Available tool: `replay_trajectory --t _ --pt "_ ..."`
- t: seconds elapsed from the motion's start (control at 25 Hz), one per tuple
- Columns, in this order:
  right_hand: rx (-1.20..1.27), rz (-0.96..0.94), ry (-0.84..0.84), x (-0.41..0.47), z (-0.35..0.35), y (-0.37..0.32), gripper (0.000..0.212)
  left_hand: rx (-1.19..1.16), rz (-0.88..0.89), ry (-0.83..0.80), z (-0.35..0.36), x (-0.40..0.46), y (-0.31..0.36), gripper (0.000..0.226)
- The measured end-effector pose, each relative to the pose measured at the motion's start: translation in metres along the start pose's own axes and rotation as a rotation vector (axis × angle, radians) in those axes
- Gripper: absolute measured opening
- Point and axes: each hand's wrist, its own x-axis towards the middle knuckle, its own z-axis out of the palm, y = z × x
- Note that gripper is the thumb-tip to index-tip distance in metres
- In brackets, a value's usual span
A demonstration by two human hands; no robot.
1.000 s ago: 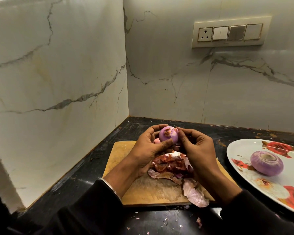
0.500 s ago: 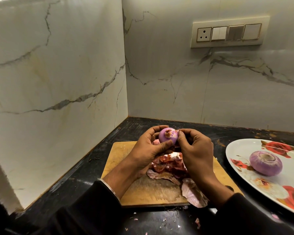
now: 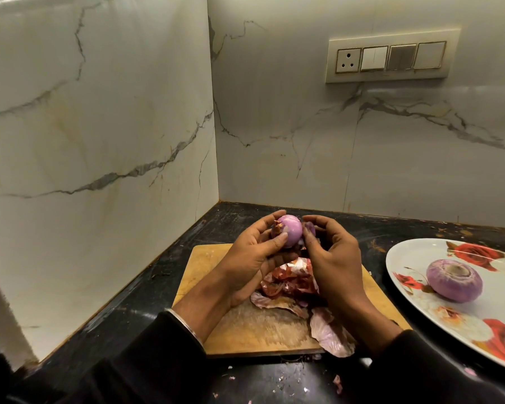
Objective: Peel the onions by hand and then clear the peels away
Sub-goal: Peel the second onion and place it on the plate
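My left hand [image 3: 251,258] grips a small purple onion [image 3: 289,230] above the wooden cutting board [image 3: 263,325], thumb across its front. A bit of reddish skin clings to the onion's left side. My right hand [image 3: 333,258] is just right of it, fingers curled, pinching a purple piece of peel [image 3: 309,228] beside the onion. A heap of red and pink onion peels [image 3: 292,284] lies on the board under my hands. A second peeled onion [image 3: 454,280] sits on the flowered white plate [image 3: 403,258] at the right.
The board lies on a black counter [image 3: 146,310] in a corner between two marble walls. Small peel scraps [image 3: 337,383] are scattered on the counter in front of the board. A switch panel [image 3: 391,58] is mounted on the back wall.
The onion has turned in my left hand, so its smooth side now faces me. My right hand has drawn slightly away to the right with a piece of peel.
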Motion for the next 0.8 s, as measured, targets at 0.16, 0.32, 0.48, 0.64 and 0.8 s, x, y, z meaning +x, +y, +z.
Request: replay_trajectory --t 0.16,0.32,0.48,0.64,0.8 --pt "0.118 0.098 -0.015 0.002 -0.002 -0.002 0.015 0.032 0.019 0.053 0.002 -0.001 0.000 0.058" --pt "0.273 0.210 0.003 0.004 -0.005 -0.006 0.015 0.066 0.001 0.056 0.002 -0.001 -0.002 0.051" --pt "0.365 0.283 0.069 0.008 -0.007 -0.012 0.016 0.019 -0.010 0.001 0.006 -0.003 -0.002 0.039" --pt "0.316 0.241 0.029 0.008 -0.007 -0.012 0.019 -0.033 -0.007 -0.001 0.005 -0.003 0.001 0.042" --pt "-0.174 0.025 -0.081 0.003 -0.002 -0.005 0.024 -0.052 0.017 0.081 0.003 -0.001 0.003 0.039"
